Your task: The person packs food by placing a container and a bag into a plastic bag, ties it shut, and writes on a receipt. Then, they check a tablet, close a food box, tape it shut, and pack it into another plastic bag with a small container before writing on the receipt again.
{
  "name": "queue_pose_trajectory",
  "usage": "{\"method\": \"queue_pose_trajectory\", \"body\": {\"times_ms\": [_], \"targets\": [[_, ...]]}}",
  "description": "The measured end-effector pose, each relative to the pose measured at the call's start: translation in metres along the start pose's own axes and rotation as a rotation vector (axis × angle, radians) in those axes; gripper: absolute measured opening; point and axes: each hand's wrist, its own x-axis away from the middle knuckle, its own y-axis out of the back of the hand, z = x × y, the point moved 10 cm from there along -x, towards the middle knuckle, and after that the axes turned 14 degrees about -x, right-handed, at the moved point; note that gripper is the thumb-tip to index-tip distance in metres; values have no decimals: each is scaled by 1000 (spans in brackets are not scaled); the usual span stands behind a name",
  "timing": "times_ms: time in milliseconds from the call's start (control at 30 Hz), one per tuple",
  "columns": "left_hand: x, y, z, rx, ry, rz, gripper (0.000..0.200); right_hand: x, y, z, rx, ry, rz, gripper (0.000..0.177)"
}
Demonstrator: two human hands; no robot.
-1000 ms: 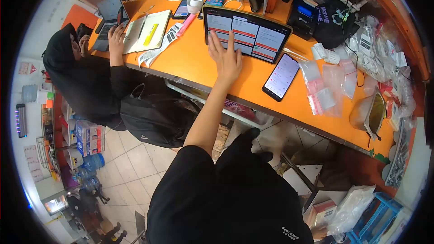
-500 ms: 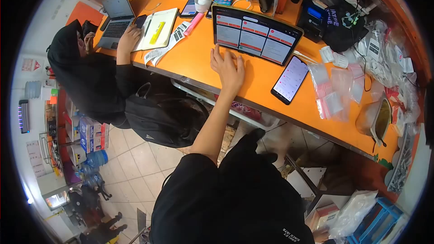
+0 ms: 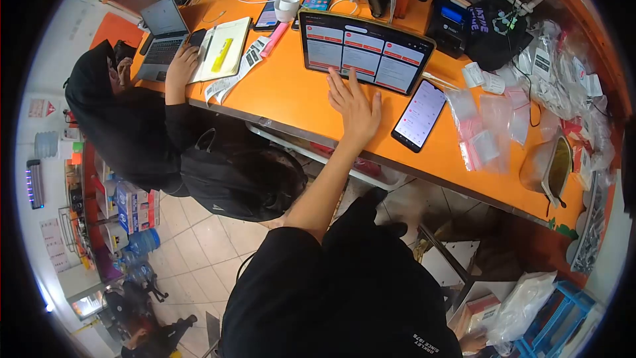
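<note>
My left hand (image 3: 356, 109) is open, palm down over the orange desk. Its fingertips are at the lower edge of the screen of a tablet (image 3: 364, 53), which stands tilted up and shows white panels with red buttons. To the right of this hand lies a phone (image 3: 419, 116) with a lit screen. Low on the right, part of my right hand (image 3: 472, 343) shows beside a clear plastic package (image 3: 520, 311) and a small box (image 3: 481, 311). Its fingers are mostly hidden, so any grip cannot be made out.
A co-worker in black (image 3: 122, 119) sits at the left, one hand by an open notebook (image 3: 228, 33) and a laptop (image 3: 165, 26). Clear plastic bags (image 3: 480, 129) and sunglasses (image 3: 560, 169) lie on the right of the orange desk (image 3: 291, 103). A blue crate (image 3: 560, 325) stands below.
My left hand has shifted to the right along the tablet's lower edge, with its fingers now more spread. The view has shifted slightly. My right hand stays by the packages.
</note>
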Motion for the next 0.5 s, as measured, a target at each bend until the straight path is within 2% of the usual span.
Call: {"method": "queue_pose_trajectory", "body": {"times_ms": [33, 100, 133, 200, 333, 400, 500], "targets": [[2, -3, -1, -32, -6, 12, 72, 0, -2, -1, 1, -3, 2, 34], [3, -6, -3, -63, -17, 26, 71, 2, -13, -22, -73, -219, 68, 35], [2, -5, -2, -49, -8, 25, 70, 3, -14, -23, -72, -222, 69, 35], [2, -5, -2, -33, -3, 24, 70, 4, 0, -4, -6, -33, -84, 38], [1, -5, -1, -31, 9, 11, 70, 6, -8, -12, -13, -59, -30, 38], [0, -5, -2, -33, 5, -6, 70, 8, -19, -26, -81, -195, 39, 43], [-1, -8, 1, -72, 19, 7, 67, 9, -22, -28, -154, -222, 83, 48]]}}
